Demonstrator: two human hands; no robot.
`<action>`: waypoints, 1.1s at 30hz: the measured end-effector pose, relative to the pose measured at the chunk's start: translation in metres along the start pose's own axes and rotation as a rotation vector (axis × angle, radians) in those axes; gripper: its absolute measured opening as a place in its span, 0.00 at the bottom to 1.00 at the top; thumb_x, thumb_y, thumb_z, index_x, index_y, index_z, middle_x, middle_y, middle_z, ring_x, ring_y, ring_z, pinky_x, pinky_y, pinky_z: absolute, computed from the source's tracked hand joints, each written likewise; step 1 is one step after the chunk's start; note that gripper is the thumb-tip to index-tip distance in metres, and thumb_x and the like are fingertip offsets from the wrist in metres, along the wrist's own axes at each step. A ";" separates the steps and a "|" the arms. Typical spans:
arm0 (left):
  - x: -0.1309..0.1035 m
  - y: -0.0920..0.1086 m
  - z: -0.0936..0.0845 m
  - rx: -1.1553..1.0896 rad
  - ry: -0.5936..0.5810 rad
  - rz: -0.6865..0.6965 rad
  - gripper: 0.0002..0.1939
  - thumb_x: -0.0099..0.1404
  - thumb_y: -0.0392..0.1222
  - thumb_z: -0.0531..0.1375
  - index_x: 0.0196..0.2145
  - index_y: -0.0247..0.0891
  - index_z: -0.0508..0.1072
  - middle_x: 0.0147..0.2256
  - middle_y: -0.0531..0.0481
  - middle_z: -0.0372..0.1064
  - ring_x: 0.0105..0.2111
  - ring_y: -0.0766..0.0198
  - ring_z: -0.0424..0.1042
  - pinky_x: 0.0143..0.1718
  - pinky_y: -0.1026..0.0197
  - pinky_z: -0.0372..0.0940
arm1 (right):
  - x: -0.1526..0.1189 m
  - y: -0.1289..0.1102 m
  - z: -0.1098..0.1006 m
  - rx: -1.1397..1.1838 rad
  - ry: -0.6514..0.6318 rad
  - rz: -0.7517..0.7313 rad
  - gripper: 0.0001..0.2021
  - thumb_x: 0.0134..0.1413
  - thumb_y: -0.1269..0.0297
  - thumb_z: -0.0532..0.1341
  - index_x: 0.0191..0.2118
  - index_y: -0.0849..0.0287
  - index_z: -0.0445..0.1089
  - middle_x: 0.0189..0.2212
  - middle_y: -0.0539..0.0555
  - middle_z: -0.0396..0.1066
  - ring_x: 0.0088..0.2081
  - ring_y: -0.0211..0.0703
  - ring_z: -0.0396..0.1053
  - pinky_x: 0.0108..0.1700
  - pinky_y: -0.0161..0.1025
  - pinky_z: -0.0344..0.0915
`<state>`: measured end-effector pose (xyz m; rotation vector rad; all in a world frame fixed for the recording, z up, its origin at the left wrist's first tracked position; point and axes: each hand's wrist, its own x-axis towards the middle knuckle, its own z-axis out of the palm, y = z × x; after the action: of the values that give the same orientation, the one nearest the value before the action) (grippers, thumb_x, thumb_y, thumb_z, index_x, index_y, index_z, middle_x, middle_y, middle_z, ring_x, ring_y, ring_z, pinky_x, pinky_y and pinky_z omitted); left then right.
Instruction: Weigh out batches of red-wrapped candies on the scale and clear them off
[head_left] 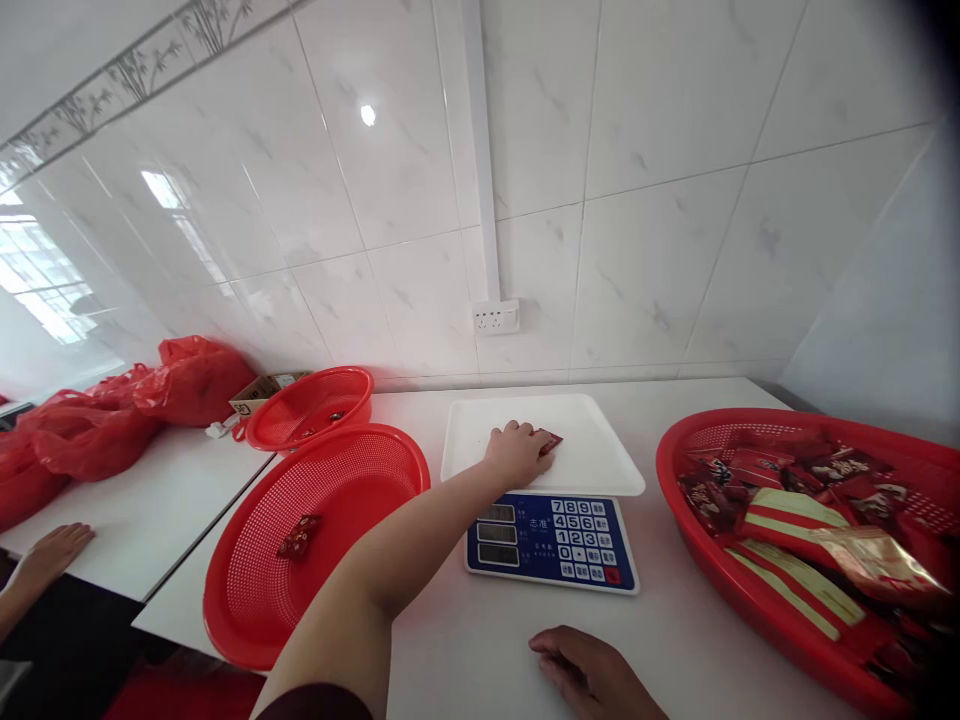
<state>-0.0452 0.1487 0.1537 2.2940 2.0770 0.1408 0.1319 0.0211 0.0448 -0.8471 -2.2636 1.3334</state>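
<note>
My left hand [519, 455] reaches onto the white tray [585, 460] of a weighing scale, with its fingers closed on a small red packet [550, 439]. Below the tray is the scale's blue panel [551, 540], with white number keys and displays; my left wrist passes near its upper left corner. My right hand [589, 675] rests on the white table in front of the scale, fingers loosely bent and a gap beside the thumb. Nothing shows in it.
Right of the scale, a large red basket [720, 590] holds several wrapped packets. Two red baskets [225, 590] [360, 385] on the left hold a few small packets. Red bags [196, 385] and a cardboard box [259, 393] lie farther left. Another person's hand [58, 555] rests at the left table edge.
</note>
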 end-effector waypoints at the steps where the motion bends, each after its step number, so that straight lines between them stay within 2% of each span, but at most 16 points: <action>1: 0.001 -0.002 0.000 -0.007 0.011 -0.001 0.17 0.65 0.50 0.49 0.48 0.44 0.67 0.47 0.44 0.64 0.49 0.49 0.60 0.46 0.49 0.58 | 0.000 0.000 0.000 -0.001 0.001 0.000 0.14 0.55 0.55 0.51 0.36 0.54 0.72 0.32 0.52 0.74 0.33 0.42 0.71 0.36 0.35 0.67; 5: 0.009 -0.012 -0.004 -0.064 0.073 -0.028 0.14 0.66 0.44 0.50 0.45 0.43 0.70 0.43 0.45 0.67 0.45 0.54 0.64 0.41 0.58 0.62 | 0.000 -0.001 -0.002 0.002 -0.019 -0.001 0.13 0.56 0.56 0.51 0.36 0.55 0.71 0.33 0.52 0.74 0.34 0.42 0.71 0.37 0.35 0.67; 11: 0.016 -0.038 -0.015 -0.182 0.174 -0.155 0.13 0.67 0.43 0.48 0.41 0.39 0.70 0.37 0.46 0.69 0.37 0.59 0.69 0.35 0.62 0.62 | -0.001 -0.007 -0.005 -0.017 -0.050 0.008 0.13 0.57 0.58 0.51 0.37 0.56 0.71 0.34 0.52 0.74 0.35 0.42 0.71 0.39 0.36 0.67; 15: 0.011 -0.053 -0.022 -0.264 0.163 -0.204 0.13 0.68 0.41 0.47 0.43 0.39 0.68 0.35 0.50 0.71 0.31 0.64 0.70 0.27 0.67 0.61 | -0.001 -0.010 -0.007 -0.023 -0.056 0.026 0.13 0.57 0.58 0.51 0.37 0.56 0.71 0.35 0.52 0.74 0.36 0.42 0.71 0.39 0.36 0.66; 18: 0.005 -0.058 -0.026 -0.291 0.115 -0.214 0.14 0.68 0.41 0.45 0.43 0.40 0.68 0.36 0.52 0.72 0.30 0.67 0.70 0.26 0.68 0.61 | -0.001 -0.010 -0.007 -0.013 -0.059 0.038 0.13 0.56 0.58 0.51 0.37 0.55 0.71 0.35 0.52 0.74 0.37 0.43 0.71 0.39 0.35 0.66; 20: 0.002 -0.058 -0.026 -0.274 0.086 -0.214 0.13 0.66 0.43 0.48 0.41 0.40 0.70 0.38 0.51 0.71 0.33 0.65 0.70 0.30 0.67 0.62 | 0.000 -0.009 -0.007 -0.008 -0.063 0.043 0.13 0.56 0.58 0.51 0.37 0.55 0.71 0.36 0.52 0.74 0.37 0.43 0.71 0.40 0.35 0.66; 22: -0.001 -0.056 -0.025 -0.238 0.079 -0.215 0.13 0.64 0.45 0.50 0.42 0.41 0.70 0.43 0.48 0.69 0.41 0.60 0.68 0.37 0.63 0.63 | 0.000 -0.008 -0.006 -0.006 -0.072 0.047 0.13 0.56 0.58 0.51 0.37 0.55 0.71 0.36 0.52 0.74 0.38 0.43 0.71 0.40 0.35 0.66; 24: -0.004 -0.052 -0.022 -0.198 0.083 -0.214 0.17 0.63 0.51 0.51 0.47 0.43 0.67 0.50 0.46 0.64 0.50 0.55 0.61 0.44 0.58 0.61 | 0.000 -0.006 -0.006 -0.002 -0.077 0.054 0.13 0.56 0.58 0.51 0.38 0.55 0.71 0.37 0.52 0.74 0.38 0.42 0.71 0.41 0.34 0.66; 26: -0.005 -0.047 -0.019 -0.162 0.078 -0.215 0.24 0.62 0.58 0.50 0.52 0.45 0.62 0.54 0.45 0.59 0.54 0.51 0.55 0.48 0.53 0.58 | 0.000 -0.006 -0.005 -0.002 -0.075 0.060 0.13 0.56 0.58 0.51 0.38 0.55 0.70 0.37 0.52 0.74 0.38 0.42 0.71 0.41 0.34 0.66; 29: -0.005 -0.039 -0.013 -0.115 0.043 -0.230 0.30 0.59 0.66 0.49 0.52 0.44 0.61 0.51 0.43 0.61 0.53 0.48 0.57 0.48 0.49 0.57 | 0.000 -0.005 -0.005 -0.019 -0.065 0.049 0.13 0.56 0.59 0.51 0.38 0.55 0.71 0.36 0.52 0.74 0.38 0.42 0.71 0.40 0.35 0.66; 33: -0.004 -0.029 -0.005 -0.066 0.032 -0.260 0.29 0.60 0.62 0.51 0.50 0.39 0.61 0.47 0.39 0.63 0.49 0.47 0.60 0.45 0.49 0.58 | 0.000 -0.003 -0.004 -0.026 -0.065 0.026 0.12 0.57 0.59 0.51 0.38 0.55 0.70 0.35 0.52 0.74 0.36 0.42 0.71 0.39 0.35 0.66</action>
<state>-0.0751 0.1478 0.1563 1.9752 2.3237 0.2324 0.1335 0.0225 0.0498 -0.8571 -2.3318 1.3645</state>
